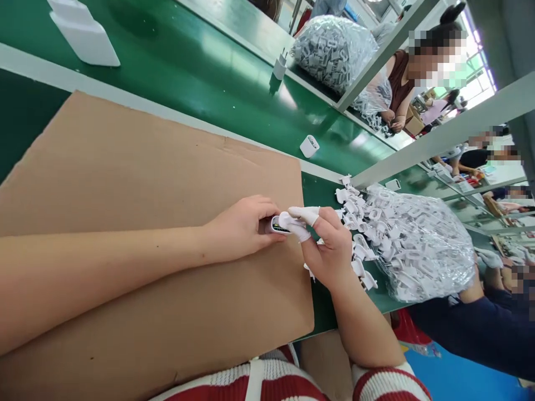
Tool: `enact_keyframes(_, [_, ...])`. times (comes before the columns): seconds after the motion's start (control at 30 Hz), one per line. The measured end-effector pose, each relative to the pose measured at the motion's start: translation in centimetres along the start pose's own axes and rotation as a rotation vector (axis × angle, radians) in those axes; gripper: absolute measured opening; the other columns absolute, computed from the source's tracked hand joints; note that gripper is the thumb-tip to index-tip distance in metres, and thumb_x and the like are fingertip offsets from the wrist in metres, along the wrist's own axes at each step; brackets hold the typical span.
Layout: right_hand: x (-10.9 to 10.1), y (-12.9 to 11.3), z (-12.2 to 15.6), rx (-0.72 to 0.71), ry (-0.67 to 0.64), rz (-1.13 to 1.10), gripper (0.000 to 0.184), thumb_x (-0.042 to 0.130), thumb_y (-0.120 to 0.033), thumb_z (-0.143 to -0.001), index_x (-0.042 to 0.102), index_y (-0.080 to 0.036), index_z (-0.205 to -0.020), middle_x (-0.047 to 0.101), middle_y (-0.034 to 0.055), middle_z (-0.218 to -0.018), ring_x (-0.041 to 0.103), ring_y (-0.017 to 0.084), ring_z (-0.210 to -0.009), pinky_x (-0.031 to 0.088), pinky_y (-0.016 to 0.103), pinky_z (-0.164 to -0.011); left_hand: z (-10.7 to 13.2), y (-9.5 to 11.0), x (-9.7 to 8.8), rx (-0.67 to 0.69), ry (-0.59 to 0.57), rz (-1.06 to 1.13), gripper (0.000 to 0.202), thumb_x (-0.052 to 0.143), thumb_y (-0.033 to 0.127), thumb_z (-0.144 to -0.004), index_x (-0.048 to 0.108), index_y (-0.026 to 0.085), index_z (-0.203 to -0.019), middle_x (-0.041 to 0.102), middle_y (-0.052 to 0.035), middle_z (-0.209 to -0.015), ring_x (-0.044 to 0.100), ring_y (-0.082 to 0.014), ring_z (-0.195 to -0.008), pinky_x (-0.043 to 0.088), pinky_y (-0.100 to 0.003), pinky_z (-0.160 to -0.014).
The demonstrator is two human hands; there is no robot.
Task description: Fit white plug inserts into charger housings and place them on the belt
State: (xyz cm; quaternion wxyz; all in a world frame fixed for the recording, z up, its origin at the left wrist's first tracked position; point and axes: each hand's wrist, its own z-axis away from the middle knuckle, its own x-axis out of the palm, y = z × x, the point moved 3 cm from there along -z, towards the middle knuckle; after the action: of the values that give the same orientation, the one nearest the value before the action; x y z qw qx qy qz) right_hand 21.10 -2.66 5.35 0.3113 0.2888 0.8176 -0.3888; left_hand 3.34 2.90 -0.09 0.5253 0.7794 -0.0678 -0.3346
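Observation:
My left hand point(246, 225) is closed around a white charger housing point(275, 225) whose open end points right. A bit of green circuit board shows inside that opening. My right hand point(328, 236) wears white finger covers on the thumb and forefinger. Between them it pinches a small white plastic end cap point(286, 219), held against the mouth of the housing. The fingers hide part of the cap, so I cannot tell how far it sits in. Just beyond the right hand lie loose white caps point(355, 209) in a heap.
Under my hands lies a brown cardboard sheet point(167, 184). A clear bag of white caps point(422, 245) stands at right. On the green conveyor point(234, 89) are several white housings, one of them here point(310, 146). A metal post point(438, 133) slants across; co-workers sit beyond it.

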Motion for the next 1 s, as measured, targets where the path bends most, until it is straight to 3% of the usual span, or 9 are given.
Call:
enact_keyframes(0.1, [0.5, -0.3, -0.1, -0.102, -0.073, 0.113, 0.026, 0.062, -0.016, -0.099, 0.072, -0.026, -0.121, 0.076, 0.0065, -0.101, 0.069, 0.022, -0.093, 0.059, 0.038, -0.082, -0.1, 0.0, 0.0, 0.016, -0.003, -0.001, 0.026, 0.068, 0.045, -0.089, 0.072, 0.018, -0.089, 0.069, -0.0047, -0.088, 0.061, -0.0232, -0.090, 0.046, -0.034, -0.081])
enact_keyframes(0.23, [0.8, -0.6, -0.4, -0.114, -0.123, 0.208, 0.023, 0.058, -0.011, -0.097, 0.072, -0.024, -0.110, 0.072, 0.0063, -0.093, 0.065, 0.022, -0.088, 0.055, 0.035, -0.076, 0.0, 0.1, -0.1, 0.014, -0.007, 0.003, 0.026, 0.067, 0.044, -0.089, 0.071, 0.019, -0.086, 0.067, -0.0046, -0.087, 0.060, -0.0226, -0.089, 0.046, -0.034, -0.079])
enact_keyframes(0.37, [1.1, -1.2, -0.6, -0.099, -0.089, 0.300, 0.020, 0.055, -0.009, -0.093, 0.069, -0.022, -0.091, 0.063, 0.0039, -0.079, 0.054, 0.019, -0.073, 0.045, 0.031, -0.064, 0.0, 0.3, 0.0, 0.008, -0.002, -0.014, 0.028, 0.066, 0.045, -0.089, 0.067, 0.018, -0.081, 0.065, -0.0046, -0.083, 0.059, -0.0225, -0.086, 0.044, -0.034, -0.075])
enact_keyframes(0.5, [1.5, -1.5, -0.4, -0.041, -0.043, 0.337, 0.023, 0.053, -0.006, -0.089, 0.067, -0.022, -0.081, 0.060, 0.0038, -0.077, 0.052, 0.019, -0.072, 0.042, 0.030, -0.064, 0.1, 0.4, 0.1, -0.010, 0.037, -0.050, 0.031, 0.065, 0.047, -0.089, 0.064, 0.019, -0.077, 0.064, -0.0048, -0.081, 0.059, -0.0233, -0.084, 0.045, -0.035, -0.076])
enact_keyframes(0.6, [2.2, -1.3, 0.2, 0.073, -0.071, 0.322, 0.024, 0.054, -0.007, -0.088, 0.072, -0.023, -0.088, 0.063, 0.0056, -0.083, 0.056, 0.020, -0.078, 0.046, 0.031, -0.070, 0.3, 0.6, 0.2, -0.018, 0.048, -0.077, 0.031, 0.065, 0.048, -0.088, 0.066, 0.019, -0.079, 0.067, -0.0053, -0.084, 0.061, -0.0243, -0.087, 0.048, -0.036, -0.079])
enact_keyframes(0.73, [2.6, -0.3, 0.5, 0.196, -0.147, 0.188, 0.028, 0.057, -0.015, -0.093, 0.074, -0.023, -0.113, 0.069, 0.0071, -0.097, 0.064, 0.023, -0.093, 0.051, 0.033, -0.084, 0.7, 1.1, 0.5, -0.037, 0.065, -0.095, 0.031, 0.065, 0.051, -0.089, 0.071, 0.021, -0.088, 0.073, -0.0051, -0.092, 0.065, -0.0255, -0.094, 0.051, -0.037, -0.087])
enact_keyframes(0.87, [-0.8, 2.1, 0.2, 0.288, -0.146, -0.057, 0.050, 0.065, -0.023, -0.093, 0.059, -0.029, -0.143, 0.066, 0.0067, -0.129, 0.069, 0.020, -0.101, 0.056, 0.034, -0.092, -0.1, 0.5, -0.4, -0.195, 0.053, -0.021, 0.042, 0.071, 0.055, -0.088, 0.074, 0.024, -0.116, 0.077, -0.0039, -0.111, 0.069, -0.0235, -0.093, 0.055, -0.034, -0.085])
enact_keyframes(0.93, [-3.4, 3.7, 0.4, 0.299, -0.163, 0.071, 0.054, 0.067, -0.019, -0.090, 0.060, -0.030, -0.143, 0.060, 0.0082, -0.138, 0.067, 0.021, -0.104, 0.056, 0.037, -0.090, -1.6, -0.5, -2.5, -0.298, 0.121, -0.064, 0.047, 0.074, 0.054, -0.086, 0.072, 0.024, -0.122, 0.077, -0.0028, -0.115, 0.070, -0.0229, -0.093, 0.055, -0.033, -0.084])
enact_keyframes(1.0, [-5.2, 5.1, 0.6, 0.304, -0.270, 0.308, 0.052, 0.065, -0.007, -0.083, 0.070, -0.028, -0.130, 0.067, 0.0085, -0.124, 0.065, 0.026, -0.106, 0.054, 0.039, -0.086, -3.4, -1.8, -5.7, -0.368, 0.221, -0.169, 0.054, 0.072, 0.055, -0.086, 0.067, 0.022, -0.129, 0.075, -0.0017, -0.119, 0.069, -0.0231, -0.099, 0.054, -0.032, -0.088])
